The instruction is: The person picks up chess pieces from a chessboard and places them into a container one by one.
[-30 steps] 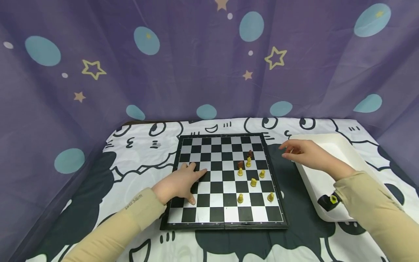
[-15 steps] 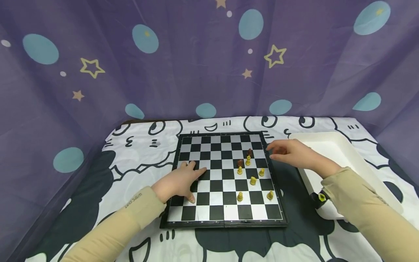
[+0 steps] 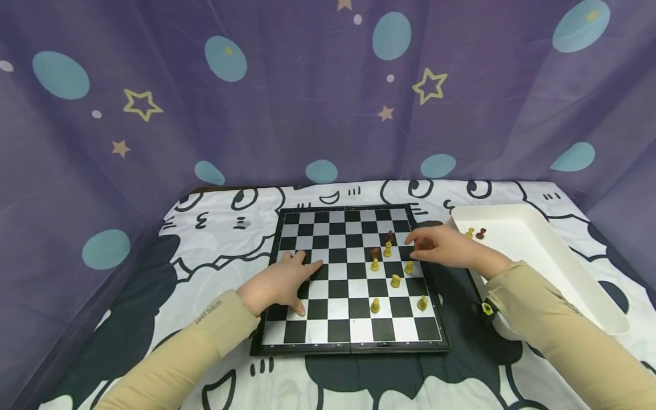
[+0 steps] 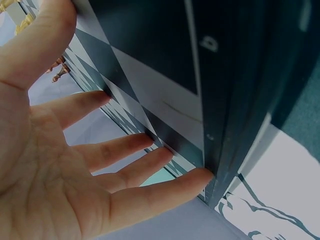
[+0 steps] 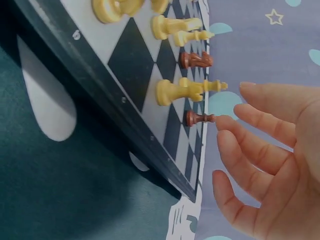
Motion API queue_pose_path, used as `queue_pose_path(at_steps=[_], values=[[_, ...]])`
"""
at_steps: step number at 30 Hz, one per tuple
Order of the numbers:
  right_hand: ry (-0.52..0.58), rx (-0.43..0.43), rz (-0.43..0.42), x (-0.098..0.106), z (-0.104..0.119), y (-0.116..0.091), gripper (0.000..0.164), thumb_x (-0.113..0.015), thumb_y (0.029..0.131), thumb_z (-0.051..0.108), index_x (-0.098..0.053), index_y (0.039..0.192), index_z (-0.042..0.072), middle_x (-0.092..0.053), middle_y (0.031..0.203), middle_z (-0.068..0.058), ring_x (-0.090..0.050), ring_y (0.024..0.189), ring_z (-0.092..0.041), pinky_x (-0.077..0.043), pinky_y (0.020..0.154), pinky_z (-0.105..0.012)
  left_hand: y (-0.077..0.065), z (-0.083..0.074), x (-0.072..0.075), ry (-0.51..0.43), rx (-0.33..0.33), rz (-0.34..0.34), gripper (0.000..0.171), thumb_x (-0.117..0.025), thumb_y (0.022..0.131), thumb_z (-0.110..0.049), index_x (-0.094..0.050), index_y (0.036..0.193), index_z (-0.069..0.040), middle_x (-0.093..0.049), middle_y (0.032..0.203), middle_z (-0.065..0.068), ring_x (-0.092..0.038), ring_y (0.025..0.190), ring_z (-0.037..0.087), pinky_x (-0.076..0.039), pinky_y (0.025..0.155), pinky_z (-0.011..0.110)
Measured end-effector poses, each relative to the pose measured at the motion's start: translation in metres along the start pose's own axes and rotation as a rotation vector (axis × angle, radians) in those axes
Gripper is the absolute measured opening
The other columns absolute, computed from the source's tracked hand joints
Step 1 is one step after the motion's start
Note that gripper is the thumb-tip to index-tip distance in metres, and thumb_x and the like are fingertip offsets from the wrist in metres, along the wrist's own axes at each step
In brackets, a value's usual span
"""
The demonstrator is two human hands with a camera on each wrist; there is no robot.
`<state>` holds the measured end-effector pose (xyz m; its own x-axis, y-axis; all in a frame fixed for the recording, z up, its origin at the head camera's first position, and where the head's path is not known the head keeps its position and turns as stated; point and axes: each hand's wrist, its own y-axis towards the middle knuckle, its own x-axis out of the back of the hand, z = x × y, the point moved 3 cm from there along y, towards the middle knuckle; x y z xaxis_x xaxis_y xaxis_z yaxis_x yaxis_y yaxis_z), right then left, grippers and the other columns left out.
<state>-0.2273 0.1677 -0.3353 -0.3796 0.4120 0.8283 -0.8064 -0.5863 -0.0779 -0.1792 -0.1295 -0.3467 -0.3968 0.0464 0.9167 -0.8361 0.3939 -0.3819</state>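
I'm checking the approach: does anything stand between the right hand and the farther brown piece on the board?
Nothing visible does: in the head view, only bare board shows between the right hand and the farther brown piece. A yellow piece stands close on the brown piece's near side, outside that gap.

A white cloth (image 3: 220,228) with black cartoon faces and dark grey patches covers the surface (whether table or bed underneath, I can't tell). Directly on it, flat, lies a black-framed chessboard (image 3: 338,272), beneath the fingers of the left hand (image 3: 281,285), its right edge under those of the right hand (image 3: 443,245). A white tray (image 3: 543,262) sits behind the right fingers, partly hidden by the sleeve (image 3: 574,330).
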Motion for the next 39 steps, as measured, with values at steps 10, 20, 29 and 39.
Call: queue_pose_path(at_steps=[10,20,29,39], values=[[-0.029,0.001,0.061,-0.010,-0.006,0.003,0.028,-0.065,0.088,0.011,-0.064,0.115,0.003,-0.065,0.086,-0.001,-0.060,0.075,-0.010,-0.048,0.067,-0.029,0.000,0.001,0.000,-0.005,0.000,-0.009,0.103,-0.089,0.057,-0.032,-0.039,0.146,-0.016,-0.035,0.144,0.025,-0.034,0.129,0.045,-0.042,0.099,0.052],[-0.027,-0.010,0.073,-0.013,-0.009,0.004,0.028,-0.064,0.088,0.011,-0.064,0.115,0.003,-0.065,0.086,-0.002,-0.059,0.073,-0.010,-0.047,0.065,-0.029,0.000,0.000,0.000,-0.011,-0.004,-0.014,0.102,-0.089,0.057,-0.031,-0.040,0.145,-0.015,-0.036,0.143,0.025,-0.035,0.128,0.045,-0.042,0.098,0.052],[-0.006,-0.017,0.098,-0.018,-0.010,0.004,0.024,-0.062,0.089,0.011,-0.065,0.112,0.004,-0.065,0.082,0.001,-0.058,0.071,-0.008,-0.047,0.066,-0.029,0.002,0.001,-0.002,-0.005,0.006,-0.009,0.103,-0.089,0.056,-0.032,-0.039,0.145,-0.016,-0.035,0.144,0.024,-0.035,0.129,0.044,-0.042,0.099,0.052],[0.042,-0.014,0.120,-0.019,-0.007,0.005,0.012,-0.060,0.091,0.010,-0.068,0.099,0.007,-0.066,0.079,0.002,-0.055,0.069,-0.009,-0.046,0.066,-0.028,0.002,0.001,-0.002,0.006,0.008,-0.011,0.103,-0.089,0.056,-0.032,-0.040,0.145,-0.016,-0.036,0.143,0.023,-0.036,0.128,0.043,-0.042,0.098,0.052]])
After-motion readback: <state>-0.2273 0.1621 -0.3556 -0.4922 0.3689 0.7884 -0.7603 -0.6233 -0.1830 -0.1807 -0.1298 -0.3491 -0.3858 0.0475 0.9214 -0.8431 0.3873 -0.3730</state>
